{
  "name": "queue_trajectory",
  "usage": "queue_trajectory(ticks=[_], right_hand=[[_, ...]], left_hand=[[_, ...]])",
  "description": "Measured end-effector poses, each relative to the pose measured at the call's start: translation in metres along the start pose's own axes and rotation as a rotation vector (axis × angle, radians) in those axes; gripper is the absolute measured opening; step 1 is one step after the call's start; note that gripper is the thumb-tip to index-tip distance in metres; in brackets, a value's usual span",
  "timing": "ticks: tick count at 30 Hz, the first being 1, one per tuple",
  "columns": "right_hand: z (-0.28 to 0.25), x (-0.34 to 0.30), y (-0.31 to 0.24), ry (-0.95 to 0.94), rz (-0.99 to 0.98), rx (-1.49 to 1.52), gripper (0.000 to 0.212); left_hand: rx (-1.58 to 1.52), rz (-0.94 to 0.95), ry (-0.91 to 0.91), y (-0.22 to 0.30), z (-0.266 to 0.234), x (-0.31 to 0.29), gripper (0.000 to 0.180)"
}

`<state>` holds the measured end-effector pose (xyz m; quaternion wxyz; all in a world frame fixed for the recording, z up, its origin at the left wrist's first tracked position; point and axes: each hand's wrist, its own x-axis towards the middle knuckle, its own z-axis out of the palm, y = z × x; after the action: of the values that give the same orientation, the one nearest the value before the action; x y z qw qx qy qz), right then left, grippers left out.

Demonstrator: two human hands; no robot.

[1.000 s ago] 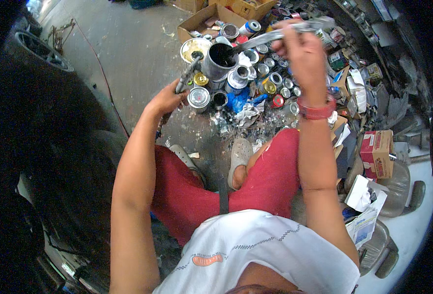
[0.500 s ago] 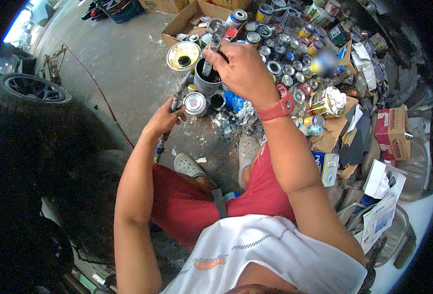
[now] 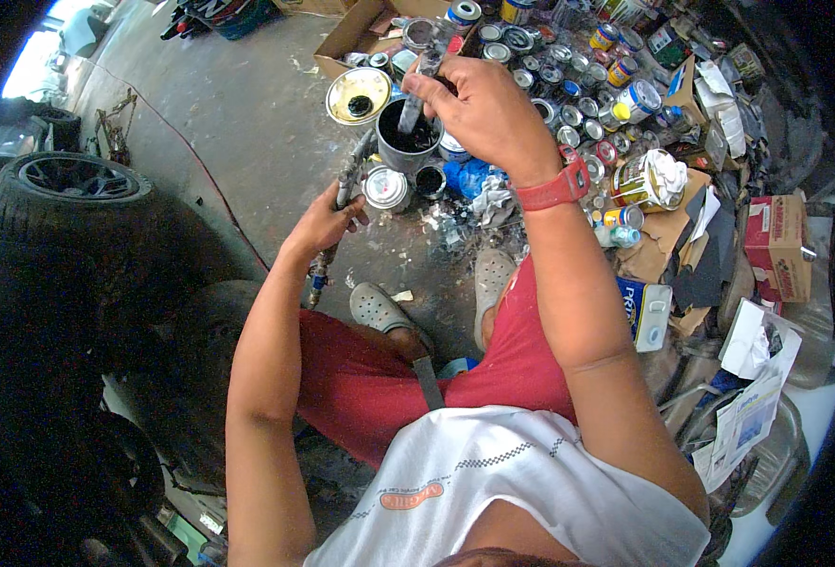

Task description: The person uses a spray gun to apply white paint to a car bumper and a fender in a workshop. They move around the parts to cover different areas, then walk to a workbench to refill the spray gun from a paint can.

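Note:
My right hand point(image 3: 488, 109), with a red watch at its wrist, is closed around a flat, paint-crusted stirring stick point(image 3: 412, 111). The stick's lower end dips into an open grey can point(image 3: 401, 157) of black paint. Lower and to the left, my left hand point(image 3: 323, 225) grips a slim, paint-stained spray gun point(image 3: 348, 173) with a blue fitting at its lower end. Beside the grey can stand a closed white-lidded can point(image 3: 385, 187) and a small pot of dark paint point(image 3: 430, 180). Behind it a round yellowish lid point(image 3: 344, 91) carries a small black-filled cup.
Many paint tins point(image 3: 550, 76) crowd the floor at the far right, near an open cardboard box point(image 3: 337, 45). A tyre on a wheel point(image 3: 72, 194) lies at left. A thin red hose point(image 3: 205, 175) crosses the floor. Crumpled blue plastic point(image 3: 469, 175) lies beside the cans.
The whole view has shifted slightly. My right hand has moved a little to the right with the stirring stick, and more of the grey can's black inside shows. My left hand keeps its grip.

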<state>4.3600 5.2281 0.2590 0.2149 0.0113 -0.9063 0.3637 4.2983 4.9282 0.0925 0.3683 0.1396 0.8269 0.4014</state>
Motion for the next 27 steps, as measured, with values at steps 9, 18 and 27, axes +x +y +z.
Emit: queue_trajectory(ticks=[9, 18, 27], right_hand=[[0.0051, -0.0020, -0.0036, 0.015, -0.079, 0.008, 0.040], [0.0038, -0.0024, -0.0066, -0.011, -0.051, -0.029, 0.041], [0.0049, -0.0027, -0.0049, -0.033, -0.079, -0.001, 0.039]], left_hand=[[-0.016, 0.020, 0.001, -0.0026, 0.0013, -0.0022, 0.046], [0.013, -0.035, 0.026, -0.0022, 0.0018, -0.0025, 0.044], [-0.028, 0.027, 0.011, -0.0029, 0.0005, -0.0013, 0.043]])
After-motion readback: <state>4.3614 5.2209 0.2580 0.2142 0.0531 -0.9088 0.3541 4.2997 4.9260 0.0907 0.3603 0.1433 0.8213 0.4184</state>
